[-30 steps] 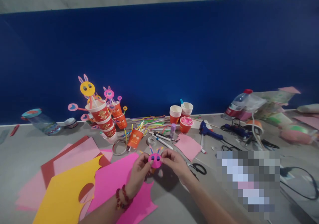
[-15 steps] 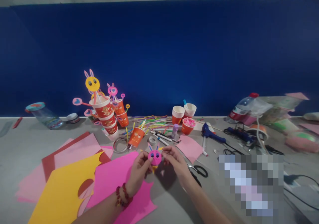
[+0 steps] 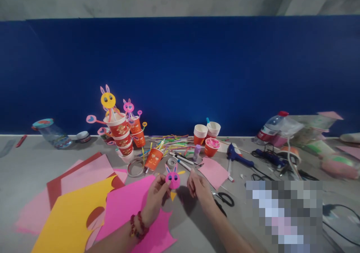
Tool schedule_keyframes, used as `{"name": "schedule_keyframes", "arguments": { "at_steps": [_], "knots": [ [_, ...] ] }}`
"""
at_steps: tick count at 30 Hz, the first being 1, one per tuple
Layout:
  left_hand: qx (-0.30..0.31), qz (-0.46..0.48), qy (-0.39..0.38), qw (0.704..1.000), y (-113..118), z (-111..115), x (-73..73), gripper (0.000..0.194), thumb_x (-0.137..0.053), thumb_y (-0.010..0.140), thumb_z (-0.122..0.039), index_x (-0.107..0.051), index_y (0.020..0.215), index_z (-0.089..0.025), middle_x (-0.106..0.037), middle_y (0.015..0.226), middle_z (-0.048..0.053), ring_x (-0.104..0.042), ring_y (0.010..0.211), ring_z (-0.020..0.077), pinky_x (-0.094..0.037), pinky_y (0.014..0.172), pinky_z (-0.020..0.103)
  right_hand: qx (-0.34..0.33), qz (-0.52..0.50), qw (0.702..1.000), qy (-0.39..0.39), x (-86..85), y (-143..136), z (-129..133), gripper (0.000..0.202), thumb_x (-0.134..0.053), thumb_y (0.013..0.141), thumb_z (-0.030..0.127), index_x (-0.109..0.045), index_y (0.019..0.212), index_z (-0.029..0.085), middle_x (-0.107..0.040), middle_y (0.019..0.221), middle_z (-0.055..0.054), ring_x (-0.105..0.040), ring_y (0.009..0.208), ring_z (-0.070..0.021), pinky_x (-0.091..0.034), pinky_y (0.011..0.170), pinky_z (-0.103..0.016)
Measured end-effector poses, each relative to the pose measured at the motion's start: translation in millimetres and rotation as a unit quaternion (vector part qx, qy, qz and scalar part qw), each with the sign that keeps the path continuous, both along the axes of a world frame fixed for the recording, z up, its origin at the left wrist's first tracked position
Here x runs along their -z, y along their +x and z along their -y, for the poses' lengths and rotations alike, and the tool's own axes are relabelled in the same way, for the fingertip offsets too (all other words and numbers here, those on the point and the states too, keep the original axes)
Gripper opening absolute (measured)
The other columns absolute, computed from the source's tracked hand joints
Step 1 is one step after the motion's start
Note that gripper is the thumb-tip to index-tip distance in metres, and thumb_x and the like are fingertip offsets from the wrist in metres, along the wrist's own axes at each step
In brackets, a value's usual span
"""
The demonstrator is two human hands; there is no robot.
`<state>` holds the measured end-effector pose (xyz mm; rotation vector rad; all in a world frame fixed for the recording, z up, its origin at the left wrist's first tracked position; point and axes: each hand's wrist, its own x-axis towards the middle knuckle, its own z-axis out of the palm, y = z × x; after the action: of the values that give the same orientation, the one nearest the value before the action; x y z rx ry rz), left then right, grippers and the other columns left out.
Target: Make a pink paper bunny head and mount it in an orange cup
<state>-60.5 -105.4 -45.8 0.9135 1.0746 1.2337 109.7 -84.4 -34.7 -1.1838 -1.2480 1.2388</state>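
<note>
My left hand (image 3: pixel 156 195) pinches the edge of a pink paper rabbit face (image 3: pixel 172 180) with drawn eyes and two pointed ears. Below the face is a small yellow paper piece (image 3: pixel 173 196), and another yellow piece (image 3: pixel 181 172) is at its upper right; whether these are attached I cannot tell. My right hand (image 3: pixel 199 188) is a little to the right, apart from the face, with its fingers curled in and their tips hidden. Beside it are the black-handled scissors (image 3: pixel 225 199). A pink sheet (image 3: pixel 132 204) lies beneath my left arm.
Yellow card (image 3: pixel 67 215) and other coloured sheets spread on the left. Stacked red cups (image 3: pixel 120 130) with rabbit figures stand behind them. Pens (image 3: pixel 182 162), a tape roll (image 3: pixel 172 162) and pipe cleaners (image 3: pixel 171 142) lie mid-table. A blue glue gun (image 3: pixel 237 155) and its cord are rightward.
My right hand has drawn back from the rabbit face and its fingers have curled in. The left hand still holds the face, and the yellow pieces around it now show more clearly.
</note>
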Motion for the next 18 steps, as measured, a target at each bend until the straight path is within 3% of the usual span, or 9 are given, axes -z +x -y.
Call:
{"name": "schedule_keyframes", "arguments": {
  "at_steps": [4, 7, 10, 13, 15, 18],
  "knots": [
    [-0.006, -0.005, -0.003, 1.000, 0.4, -0.4, -2.8, 0.048, -0.072, 0.072, -0.063, -0.052, 0.078, -0.019, -0.050, 0.049, -0.008, -0.036, 0.037, 0.0053, -0.023, 0.037, 0.017, -0.081, 0.026, 0.996, 0.016, 1.2, -2.2, 1.7, 0.051, -0.069, 0.073, 0.068, -0.051, 0.066, 0.021, -0.050, 0.055, 0.004, -0.046, 0.043, -0.0108, -0.036, 0.043, -0.024],
    [-0.005, -0.008, 0.005, 1.000, 0.0, 0.3, -3.9, 0.047, -0.073, 0.072, -0.061, -0.053, 0.078, -0.019, -0.051, 0.050, -0.008, -0.038, 0.038, 0.0057, -0.026, 0.039, 0.018, -0.106, 0.042, 0.993, 0.028, 3.2, -6.5, 5.8, 0.046, -0.067, 0.079, 0.063, -0.049, 0.068, 0.022, -0.049, 0.058, 0.005, -0.047, 0.045, -0.0115, -0.038, 0.044, -0.024],
    [0.003, 0.001, 0.014, 1.000, -0.6, 0.2, -4.3, 0.046, -0.072, 0.074, -0.060, -0.054, 0.081, -0.019, -0.052, 0.052, -0.007, -0.040, 0.041, 0.0067, -0.027, 0.040, 0.019, -0.099, 0.041, 0.994, 0.026, 4.4, -9.8, 8.2, 0.046, -0.063, 0.082, 0.064, -0.048, 0.068, 0.022, -0.047, 0.057, 0.005, -0.046, 0.044, -0.0112, -0.039, 0.042, -0.023],
    [0.001, 0.051, 0.033, 0.998, -0.9, -1.4, -3.7, 0.046, -0.059, 0.083, -0.065, -0.055, 0.088, -0.019, -0.054, 0.056, -0.005, -0.046, 0.047, 0.0100, -0.035, 0.046, 0.021, -0.090, 0.017, 0.996, 0.016, 3.3, -10.3, 7.2, 0.049, -0.064, 0.079, 0.067, -0.049, 0.069, 0.022, -0.047, 0.055, 0.006, -0.044, 0.043, -0.0109, -0.038, 0.040, -0.023],
    [-0.020, 0.071, 0.042, 0.996, -1.2, -3.1, -2.6, 0.047, -0.050, 0.088, -0.066, -0.054, 0.084, -0.020, -0.053, 0.057, -0.004, -0.046, 0.049, 0.0108, -0.038, 0.049, 0.023, -0.080, 0.004, 0.997, 0.020, 2.3, -9.4, 5.8, 0.048, -0.067, 0.078, 0.065, -0.049, 0.067, 0.022, -0.047, 0.054, 0.005, -0.044, 0.043, -0.0111, -0.037, 0.041, -0.023],
    [-0.056, 0.041, 0.043, 0.997, -2.6, -6.5, -2.6, 0.045, -0.058, 0.086, -0.061, -0.048, 0.069, -0.021, -0.045, 0.053, -0.006, -0.038, 0.045, 0.0089, -0.031, 0.045, 0.022, -0.063, -0.010, 0.997, 0.033, 3.0, -7.8, 4.1, 0.045, -0.069, 0.080, 0.060, -0.052, 0.067, 0.021, -0.049, 0.053, 0.005, -0.046, 0.044, -0.0115, -0.037, 0.046, -0.024]
  ]
}}
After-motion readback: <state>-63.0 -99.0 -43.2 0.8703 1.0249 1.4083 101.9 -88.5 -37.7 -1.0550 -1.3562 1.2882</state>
